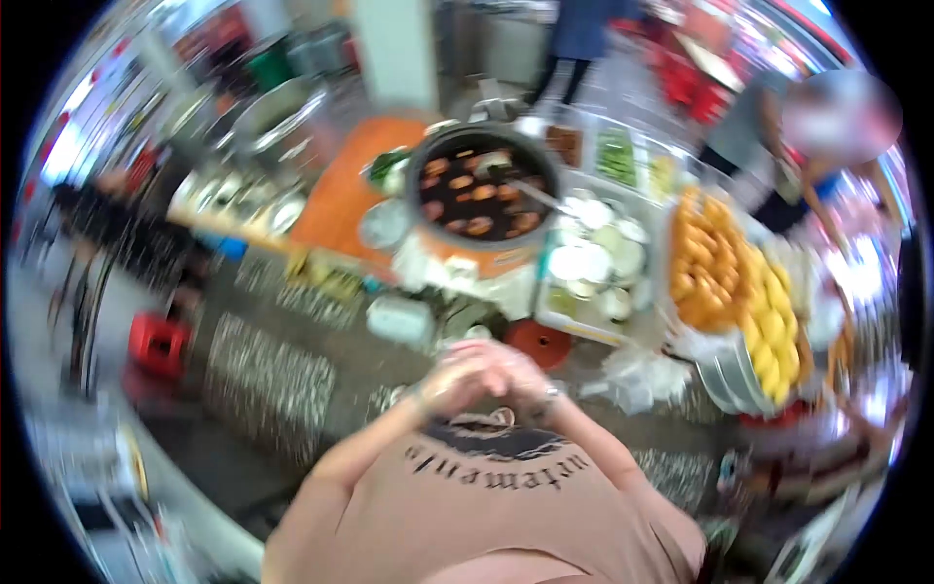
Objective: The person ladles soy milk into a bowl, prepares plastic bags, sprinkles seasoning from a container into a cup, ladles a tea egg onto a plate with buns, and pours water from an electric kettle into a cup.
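My left hand (455, 382) and my right hand (523, 378) meet in front of my chest, fingers curled in and touching each other. Both look closed; blur and overlap hide whether anything small is between them. A band circles my right wrist. Just beyond the hands lies a round reddish-brown lid or disc (538, 344). Past it, a large pot (416, 204) holds dark liquid with several brown pieces floating, and a ladle (533, 194) leans in it. Right of the pot, a clear bin (574, 326) contains several white round pieces.
Far right are golden fried dough pieces (702, 255) and yellow pieces (769, 326) in trays. Beside the pot sit an orange board (336, 209) and a metal bowl (386, 226). A plastic bag (642, 378) lies nearer me. Another person (754, 122) stands at upper right. A red stool (159, 343) is at left.
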Available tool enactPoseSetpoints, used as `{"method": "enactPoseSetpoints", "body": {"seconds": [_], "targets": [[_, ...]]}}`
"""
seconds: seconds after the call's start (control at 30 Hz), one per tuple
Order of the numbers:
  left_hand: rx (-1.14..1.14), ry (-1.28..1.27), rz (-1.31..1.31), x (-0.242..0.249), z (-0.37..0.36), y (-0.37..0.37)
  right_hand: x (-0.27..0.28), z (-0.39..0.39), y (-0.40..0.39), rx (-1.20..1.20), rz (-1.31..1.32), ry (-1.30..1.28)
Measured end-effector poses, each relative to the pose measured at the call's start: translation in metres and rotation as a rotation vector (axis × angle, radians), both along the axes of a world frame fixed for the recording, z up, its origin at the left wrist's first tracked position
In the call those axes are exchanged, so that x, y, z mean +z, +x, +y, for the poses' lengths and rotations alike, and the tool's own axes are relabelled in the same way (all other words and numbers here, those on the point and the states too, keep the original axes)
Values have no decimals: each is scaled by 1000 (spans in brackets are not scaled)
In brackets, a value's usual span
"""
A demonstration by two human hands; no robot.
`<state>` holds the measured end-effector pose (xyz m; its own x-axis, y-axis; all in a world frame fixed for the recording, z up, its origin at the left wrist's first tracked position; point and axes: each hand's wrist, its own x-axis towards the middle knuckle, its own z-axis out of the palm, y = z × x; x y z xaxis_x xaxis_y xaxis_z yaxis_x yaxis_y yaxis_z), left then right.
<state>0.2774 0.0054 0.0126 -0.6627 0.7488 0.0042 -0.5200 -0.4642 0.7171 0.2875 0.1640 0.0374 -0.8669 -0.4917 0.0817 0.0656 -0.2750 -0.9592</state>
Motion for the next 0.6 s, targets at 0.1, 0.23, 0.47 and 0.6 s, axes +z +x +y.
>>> {"method": "enactPoseSetpoints", "body": {"seconds": [0.1, 0.23, 0.47, 0.6], "targets": [[98, 338, -554, -12, -43, -11, -6, -45, -5, 68, -184, -256], [-57, 315, -287, 14, -95, -45, -16, -124, -26, -25, -259, -430], [-2, -127, -354, 3, -171, -72, -31, -211, -36, -317, -516, -205], [-102, -192, -144, 12, -172, -73, -5, -221, -23, -488, -548, -167]]}}
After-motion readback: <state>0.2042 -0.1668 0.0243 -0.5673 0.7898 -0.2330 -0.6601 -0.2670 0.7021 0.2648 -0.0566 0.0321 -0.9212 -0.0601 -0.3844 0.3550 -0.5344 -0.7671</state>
